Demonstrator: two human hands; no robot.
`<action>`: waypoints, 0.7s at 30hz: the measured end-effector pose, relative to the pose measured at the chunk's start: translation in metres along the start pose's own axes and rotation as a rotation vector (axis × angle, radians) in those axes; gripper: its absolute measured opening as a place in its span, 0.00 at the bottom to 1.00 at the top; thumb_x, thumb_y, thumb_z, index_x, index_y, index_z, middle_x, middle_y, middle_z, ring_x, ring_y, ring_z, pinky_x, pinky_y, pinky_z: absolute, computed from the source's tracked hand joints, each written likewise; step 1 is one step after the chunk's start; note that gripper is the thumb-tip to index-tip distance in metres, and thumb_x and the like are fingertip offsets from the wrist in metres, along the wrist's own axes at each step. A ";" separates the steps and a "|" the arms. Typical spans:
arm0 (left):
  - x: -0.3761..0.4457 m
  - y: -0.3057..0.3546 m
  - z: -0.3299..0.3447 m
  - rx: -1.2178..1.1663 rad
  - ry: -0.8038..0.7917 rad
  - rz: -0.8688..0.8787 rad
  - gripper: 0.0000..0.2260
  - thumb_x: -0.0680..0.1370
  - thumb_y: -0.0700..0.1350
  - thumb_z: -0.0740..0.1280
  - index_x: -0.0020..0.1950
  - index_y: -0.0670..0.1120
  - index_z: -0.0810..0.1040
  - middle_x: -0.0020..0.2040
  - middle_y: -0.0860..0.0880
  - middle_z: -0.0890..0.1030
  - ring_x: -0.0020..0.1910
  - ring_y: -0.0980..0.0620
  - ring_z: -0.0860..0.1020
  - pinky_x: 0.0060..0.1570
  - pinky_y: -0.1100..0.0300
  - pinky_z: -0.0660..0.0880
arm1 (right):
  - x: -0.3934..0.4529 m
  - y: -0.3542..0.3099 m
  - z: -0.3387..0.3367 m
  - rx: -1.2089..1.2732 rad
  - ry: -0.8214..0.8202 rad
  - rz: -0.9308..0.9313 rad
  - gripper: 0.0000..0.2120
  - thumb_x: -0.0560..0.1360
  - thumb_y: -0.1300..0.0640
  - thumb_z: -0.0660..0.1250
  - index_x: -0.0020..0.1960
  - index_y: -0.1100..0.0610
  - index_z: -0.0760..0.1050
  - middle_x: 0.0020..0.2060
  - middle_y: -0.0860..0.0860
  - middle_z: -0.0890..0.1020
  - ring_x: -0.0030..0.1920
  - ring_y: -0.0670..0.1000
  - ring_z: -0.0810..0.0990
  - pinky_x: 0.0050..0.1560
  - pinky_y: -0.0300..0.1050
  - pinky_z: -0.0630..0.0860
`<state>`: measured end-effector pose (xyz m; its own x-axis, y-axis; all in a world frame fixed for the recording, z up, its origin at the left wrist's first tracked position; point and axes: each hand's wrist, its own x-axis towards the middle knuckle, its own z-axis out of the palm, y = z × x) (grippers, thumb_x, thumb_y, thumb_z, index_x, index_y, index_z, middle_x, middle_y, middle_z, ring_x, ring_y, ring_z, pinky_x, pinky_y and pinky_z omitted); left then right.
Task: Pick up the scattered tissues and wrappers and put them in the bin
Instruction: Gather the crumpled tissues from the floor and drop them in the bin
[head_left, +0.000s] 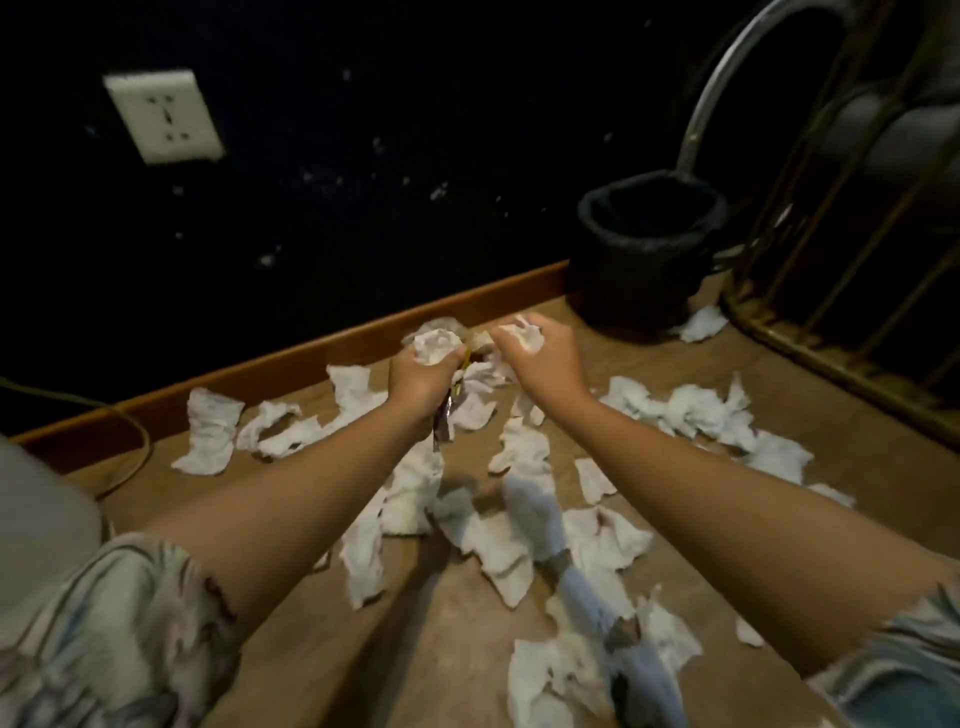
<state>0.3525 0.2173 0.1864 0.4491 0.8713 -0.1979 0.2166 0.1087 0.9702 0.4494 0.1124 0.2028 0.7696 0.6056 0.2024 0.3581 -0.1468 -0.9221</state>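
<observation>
While closed on crumpled tissues: left hand (423, 374), also gripping a wrapper (448, 415) with unreadable print; right hand (537, 358); black bin (649, 249) beyond.

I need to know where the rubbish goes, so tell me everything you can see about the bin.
The bin is a small round container, dark all over, lined with a black bag whose edge is folded over the rim. It stands upright on the brown floor in the far right corner, against the dark wall and the wooden skirting board, beside a metal rack. Its mouth is open; the inside is too dark to tell what it holds. One white tissue lies near its base. Neither hand touches it.
</observation>
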 end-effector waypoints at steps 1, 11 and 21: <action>-0.001 0.013 0.013 0.007 -0.014 -0.007 0.22 0.71 0.52 0.75 0.61 0.46 0.78 0.54 0.48 0.82 0.52 0.48 0.81 0.55 0.51 0.79 | 0.002 -0.004 -0.020 0.073 0.040 0.048 0.07 0.75 0.53 0.70 0.46 0.57 0.81 0.39 0.50 0.84 0.41 0.47 0.81 0.42 0.42 0.75; -0.010 0.101 0.135 -0.160 -0.143 -0.136 0.20 0.73 0.56 0.73 0.58 0.47 0.73 0.44 0.49 0.75 0.40 0.51 0.75 0.47 0.55 0.71 | 0.044 0.006 -0.150 0.376 0.319 0.329 0.04 0.77 0.51 0.67 0.48 0.51 0.75 0.42 0.45 0.80 0.45 0.46 0.78 0.50 0.43 0.73; 0.107 0.122 0.226 -0.341 -0.301 -0.305 0.16 0.78 0.40 0.65 0.64 0.39 0.68 0.43 0.45 0.80 0.33 0.47 0.83 0.24 0.58 0.78 | 0.151 0.065 -0.143 0.561 0.495 0.653 0.17 0.76 0.49 0.68 0.62 0.54 0.73 0.50 0.48 0.78 0.48 0.51 0.78 0.51 0.47 0.75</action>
<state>0.6231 0.2159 0.2519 0.6489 0.6062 -0.4598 0.1051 0.5271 0.8433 0.6647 0.0828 0.2201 0.9063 0.1241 -0.4041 -0.4188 0.1335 -0.8982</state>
